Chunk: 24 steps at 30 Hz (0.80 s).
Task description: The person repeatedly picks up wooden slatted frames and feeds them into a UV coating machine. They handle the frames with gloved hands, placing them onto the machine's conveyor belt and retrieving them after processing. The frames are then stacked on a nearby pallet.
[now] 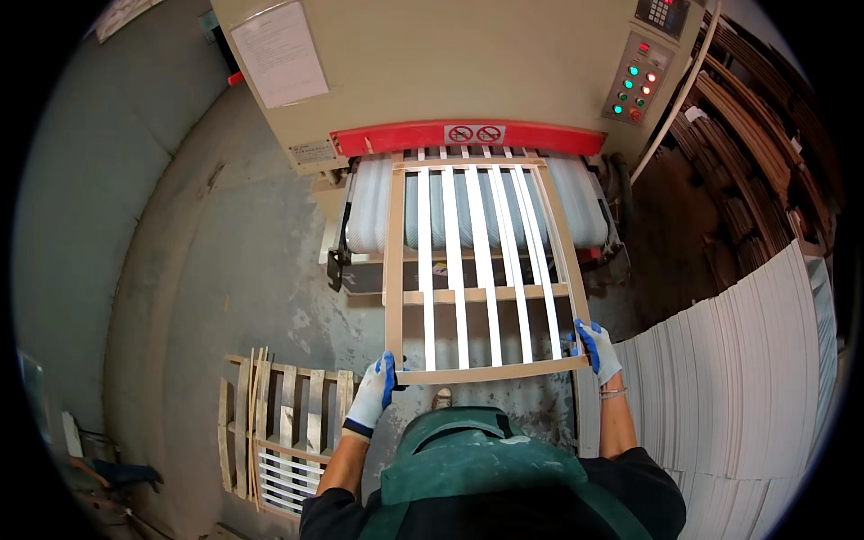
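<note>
A slatted frame [490,371], with tan border rails and several long white slats, stretches away from me, held roughly level. Its far end rests over the ribbed pale conveyor belt [367,207] and passes beneath the red guard bar [540,138] of a large beige machine [468,67]. At the near left corner, my left hand [372,389], in a white and blue glove, is closed on the frame. My right hand [599,349], gloved alike, grips the near right corner. The fingers of both hands are partly hidden by the rails.
On the machine's right side is a control panel [637,79] with lit buttons. A tall stack of white sheets [711,396] stands close to my right arm, and brown boards [747,153] are piled behind it. At lower left, a wooden pallet [317,391] holds another slatted frame [290,483].
</note>
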Each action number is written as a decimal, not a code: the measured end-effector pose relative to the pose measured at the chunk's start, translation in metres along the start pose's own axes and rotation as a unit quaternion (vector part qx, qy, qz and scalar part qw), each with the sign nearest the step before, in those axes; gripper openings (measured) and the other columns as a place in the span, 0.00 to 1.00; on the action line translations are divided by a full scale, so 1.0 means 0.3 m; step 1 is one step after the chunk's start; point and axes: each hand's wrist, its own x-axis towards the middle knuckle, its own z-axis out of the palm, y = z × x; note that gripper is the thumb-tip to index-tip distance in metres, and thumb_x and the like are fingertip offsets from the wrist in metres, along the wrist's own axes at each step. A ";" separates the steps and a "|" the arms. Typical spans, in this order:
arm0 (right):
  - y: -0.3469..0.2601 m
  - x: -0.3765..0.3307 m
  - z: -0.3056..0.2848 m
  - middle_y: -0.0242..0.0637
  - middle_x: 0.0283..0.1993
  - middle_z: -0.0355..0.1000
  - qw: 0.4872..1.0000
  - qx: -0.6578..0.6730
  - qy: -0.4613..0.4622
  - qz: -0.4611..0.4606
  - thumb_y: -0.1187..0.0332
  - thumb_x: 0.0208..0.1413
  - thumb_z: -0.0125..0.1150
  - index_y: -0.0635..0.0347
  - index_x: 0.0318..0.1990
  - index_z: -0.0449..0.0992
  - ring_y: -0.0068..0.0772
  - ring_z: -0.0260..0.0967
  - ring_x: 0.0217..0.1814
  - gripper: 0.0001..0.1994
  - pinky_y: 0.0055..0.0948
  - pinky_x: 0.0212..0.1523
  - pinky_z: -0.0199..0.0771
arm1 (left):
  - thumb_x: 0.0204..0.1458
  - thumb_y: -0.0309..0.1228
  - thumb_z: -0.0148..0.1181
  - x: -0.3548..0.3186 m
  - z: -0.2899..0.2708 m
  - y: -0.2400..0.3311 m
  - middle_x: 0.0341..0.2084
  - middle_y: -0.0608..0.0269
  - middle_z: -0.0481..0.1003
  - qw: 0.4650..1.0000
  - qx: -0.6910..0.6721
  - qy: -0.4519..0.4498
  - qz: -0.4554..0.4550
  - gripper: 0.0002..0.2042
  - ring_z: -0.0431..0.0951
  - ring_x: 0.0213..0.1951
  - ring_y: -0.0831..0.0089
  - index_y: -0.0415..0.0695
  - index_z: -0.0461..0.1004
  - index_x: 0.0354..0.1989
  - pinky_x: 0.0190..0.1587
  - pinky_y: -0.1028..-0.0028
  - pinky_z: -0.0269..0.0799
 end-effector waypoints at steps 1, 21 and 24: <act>0.003 -0.037 -0.013 0.34 0.31 0.76 1.000 0.001 0.000 0.013 0.58 0.61 0.62 0.56 0.42 0.76 0.22 0.71 0.24 0.12 0.22 0.22 0.72 | 0.69 0.51 0.36 -0.032 0.007 0.003 0.31 0.52 0.81 1.000 0.022 0.000 0.009 0.30 0.82 0.32 0.65 0.33 0.76 0.47 0.39 0.69 0.77; 0.174 -0.341 -0.189 0.36 0.38 0.75 0.999 0.040 0.010 0.025 0.61 0.60 0.62 0.64 0.50 0.76 0.28 0.77 0.38 0.17 0.24 0.27 0.74 | 0.70 0.44 0.38 -0.297 0.088 -0.224 0.33 0.54 0.76 0.998 0.060 -0.016 -0.012 0.24 0.78 0.29 0.65 0.33 0.73 0.47 0.32 0.68 0.79; 0.190 -0.362 -0.202 0.36 0.38 0.76 0.999 0.028 0.017 0.029 0.60 0.60 0.63 0.65 0.50 0.77 0.28 0.77 0.38 0.18 0.24 0.27 0.75 | 0.70 0.41 0.38 -0.329 0.112 -0.180 0.29 0.54 0.74 0.999 0.035 -0.007 -0.034 0.21 0.79 0.28 0.66 0.33 0.72 0.43 0.31 0.69 0.79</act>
